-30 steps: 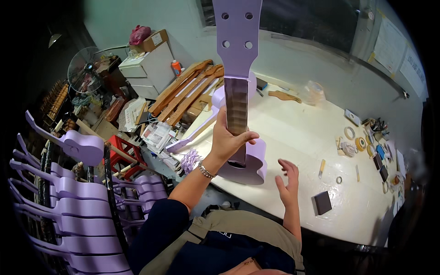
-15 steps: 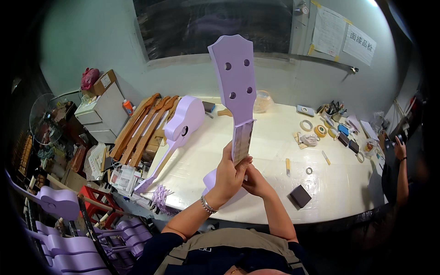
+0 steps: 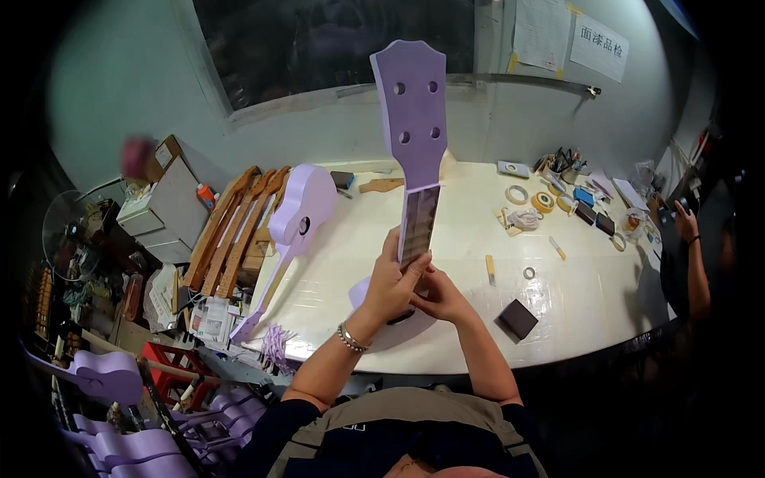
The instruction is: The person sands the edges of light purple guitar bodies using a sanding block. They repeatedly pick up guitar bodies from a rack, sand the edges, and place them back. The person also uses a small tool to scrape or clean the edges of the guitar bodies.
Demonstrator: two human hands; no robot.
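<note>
A purple ukulele stands tilted over the near side of the table, headstock up; whether its body rests on the surface cannot be told. The headstock is a flat, satiny slab with a scalloped top and four round holes, and below it runs a dark, streaky, wood-like fingerboard. The left hand is clamped around the neck; the right hand meets it low on the fingerboard, fingers together, its exact hold hidden. Their wrists partly cover the rounded body.

The pale table has a glossy, slightly wrinkled covering. To the left lies a second ukulele, smooth and curvy-waisted, near a tangle of thin purple strips. To the right sit a dark, matte rectangular block, a yellow-handled knife and a pale tape ring. Further left, long brown wooden pieces lean side by side.
</note>
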